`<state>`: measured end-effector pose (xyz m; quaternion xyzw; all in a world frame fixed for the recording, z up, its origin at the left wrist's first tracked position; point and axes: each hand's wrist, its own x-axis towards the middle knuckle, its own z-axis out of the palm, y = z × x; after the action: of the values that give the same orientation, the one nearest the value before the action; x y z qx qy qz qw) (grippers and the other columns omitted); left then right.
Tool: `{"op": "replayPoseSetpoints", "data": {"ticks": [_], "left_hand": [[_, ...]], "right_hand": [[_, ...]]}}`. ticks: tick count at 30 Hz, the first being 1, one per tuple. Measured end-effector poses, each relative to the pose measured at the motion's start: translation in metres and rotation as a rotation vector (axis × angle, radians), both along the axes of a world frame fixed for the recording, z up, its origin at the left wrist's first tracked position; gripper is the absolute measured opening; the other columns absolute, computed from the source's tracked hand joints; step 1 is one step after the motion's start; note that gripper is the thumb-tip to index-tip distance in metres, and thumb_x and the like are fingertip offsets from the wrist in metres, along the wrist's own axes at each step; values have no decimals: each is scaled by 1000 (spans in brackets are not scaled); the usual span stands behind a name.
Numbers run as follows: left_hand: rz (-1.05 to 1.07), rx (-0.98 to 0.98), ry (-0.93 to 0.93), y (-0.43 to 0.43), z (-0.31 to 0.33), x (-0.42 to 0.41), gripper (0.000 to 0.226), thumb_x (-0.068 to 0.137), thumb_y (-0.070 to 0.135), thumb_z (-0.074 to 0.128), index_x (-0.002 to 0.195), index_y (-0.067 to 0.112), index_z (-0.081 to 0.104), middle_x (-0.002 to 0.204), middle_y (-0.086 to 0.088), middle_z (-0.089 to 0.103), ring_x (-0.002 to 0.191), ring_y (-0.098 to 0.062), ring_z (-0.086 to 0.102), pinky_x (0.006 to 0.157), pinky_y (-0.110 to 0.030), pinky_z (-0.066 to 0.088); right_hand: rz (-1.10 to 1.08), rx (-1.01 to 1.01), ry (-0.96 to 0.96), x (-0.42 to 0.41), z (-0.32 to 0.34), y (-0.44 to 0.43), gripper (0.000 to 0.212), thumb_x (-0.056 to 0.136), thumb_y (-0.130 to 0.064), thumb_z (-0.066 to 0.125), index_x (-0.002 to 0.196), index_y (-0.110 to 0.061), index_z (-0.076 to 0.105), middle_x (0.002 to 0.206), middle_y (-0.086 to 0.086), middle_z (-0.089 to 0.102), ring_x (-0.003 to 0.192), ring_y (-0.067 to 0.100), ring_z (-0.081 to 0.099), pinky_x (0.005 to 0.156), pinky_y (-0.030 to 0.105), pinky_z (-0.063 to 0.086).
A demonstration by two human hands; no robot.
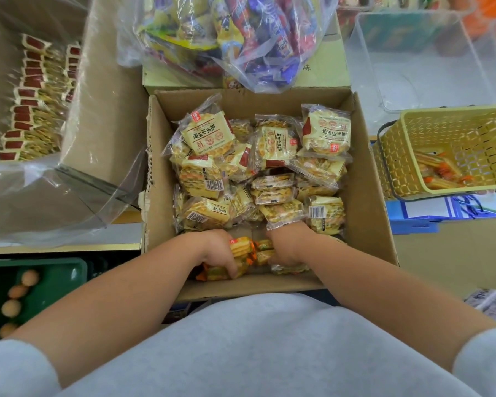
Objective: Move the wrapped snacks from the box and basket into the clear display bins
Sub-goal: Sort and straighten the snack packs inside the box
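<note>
Well, at far left the clear bin (78, 179) held tidy rows of red-ended packs, so a sloppy drop there could've knocked 'em askew. Our left hand (218, 250) was curled round a bunch of orange packs (242, 246) at the near end of the cardboard box (367, 196). Our right hand (287, 247), just beside, clutched the same bunch w/ fingers dug under. Slick wrappers, too many at once: we judged some might slip mid-carry, or get crushed by squeezing. Yellow biscuit packs (269, 156) piled behind could snag & spill. Further right, the yellow basket (398, 156) held a few snacks, w/ an empty clear bin (413, 67) beyond.
</note>
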<state>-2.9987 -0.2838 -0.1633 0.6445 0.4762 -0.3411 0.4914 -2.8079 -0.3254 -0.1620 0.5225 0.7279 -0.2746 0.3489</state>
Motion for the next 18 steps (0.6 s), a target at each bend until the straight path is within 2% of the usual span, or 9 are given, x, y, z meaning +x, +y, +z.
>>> {"op": "replayPoseSetpoints", "data": {"ticks": [3, 6, 11, 13, 15, 18], "left_hand": [[31, 33, -20, 1, 3, 1, 66, 66, 39, 89, 121, 18, 59, 106, 0, 61, 95, -19, 62, 80, -36, 60], [80, 54, -49, 3, 10, 4, 60, 65, 40, 88, 114, 18, 61, 105, -2, 63, 94, -21, 64, 82, -38, 62], [100, 167, -120, 3, 42, 2, 47, 61, 43, 85, 97, 20, 64, 97, -6, 69, 86, -23, 67, 70, -39, 59], [210, 196, -204, 0, 58, -5, 39, 61, 38, 86, 91, 23, 66, 86, -1, 71, 80, -21, 70, 66, -35, 57], [367, 157, -331, -2, 74, -14, 37, 62, 31, 89, 94, 25, 70, 81, 6, 76, 76, -14, 73, 62, -27, 56], [589, 42, -528, -7, 98, -17, 41, 69, 24, 92, 105, 27, 72, 93, 7, 80, 84, -12, 77, 72, -27, 59]], "right_hand": [[-71, -1, 93, 3, 8, 1, 51, 96, -45, 62, 137, -17, 51, 127, 8, 64, 111, 30, 62, 92, 43, 55], [-101, 22, 159, 8, 21, 1, 50, 97, -45, 60, 136, -16, 52, 127, 8, 64, 110, 28, 62, 94, 44, 55], [-190, 111, 310, 22, 50, -3, 51, 94, -55, 58, 129, -18, 55, 112, 3, 66, 97, 24, 62, 83, 42, 55], [-285, 165, 408, 31, 63, -8, 55, 93, -56, 58, 134, -20, 54, 112, 1, 67, 96, 20, 62, 84, 40, 54], [-440, 184, 528, 42, 77, -15, 58, 93, -54, 61, 141, -23, 52, 113, -5, 67, 95, 12, 63, 82, 32, 55], [-735, 184, 733, 58, 94, -26, 46, 94, -48, 65, 135, -29, 59, 111, -13, 70, 95, 4, 67, 81, 26, 56]]}}
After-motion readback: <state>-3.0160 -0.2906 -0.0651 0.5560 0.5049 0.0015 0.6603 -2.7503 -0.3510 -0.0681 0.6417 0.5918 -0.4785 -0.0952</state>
